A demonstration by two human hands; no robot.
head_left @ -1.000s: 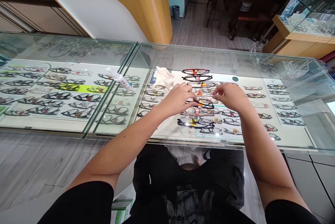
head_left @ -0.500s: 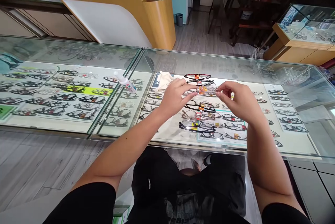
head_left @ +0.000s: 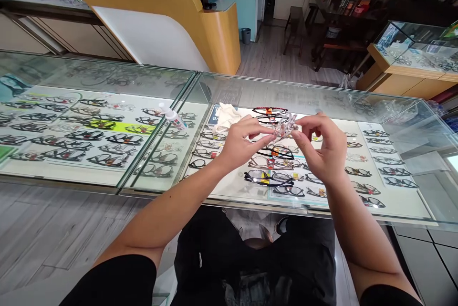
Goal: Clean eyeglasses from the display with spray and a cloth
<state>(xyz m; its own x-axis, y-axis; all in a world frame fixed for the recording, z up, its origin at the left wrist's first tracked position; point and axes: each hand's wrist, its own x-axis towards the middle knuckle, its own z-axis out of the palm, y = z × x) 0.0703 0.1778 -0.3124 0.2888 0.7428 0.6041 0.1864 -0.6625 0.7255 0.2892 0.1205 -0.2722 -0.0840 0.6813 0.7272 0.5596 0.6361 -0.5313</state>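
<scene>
Between my two hands is a clear-framed pair of eyeglasses (head_left: 285,125), lifted above the glass counter top. My left hand (head_left: 246,141) pinches its left side between thumb and forefinger. On the other side, the thumb and fingers of my right hand (head_left: 320,146) grip it too. A red and black pair of glasses (head_left: 269,110) lies just beyond my hands. Nearer to me lie a black pair (head_left: 266,149) and a dark-framed pair (head_left: 268,179) with a yellow tag. Beside my left hand rests a cream cloth (head_left: 226,117).
A white spray bottle (head_left: 173,117) lies tilted on the counter to the left. The glass showcase (head_left: 229,201) holds rows of glasses. Beyond it stand a yellow-brown service desk (head_left: 218,34), a dark wooden table (head_left: 336,3) and another glass showcase (head_left: 411,67).
The clear glasses have been raised and turned from lying flat to an angled position. Both hands keep hold of them. The camera view has tilted slightly upward.
</scene>
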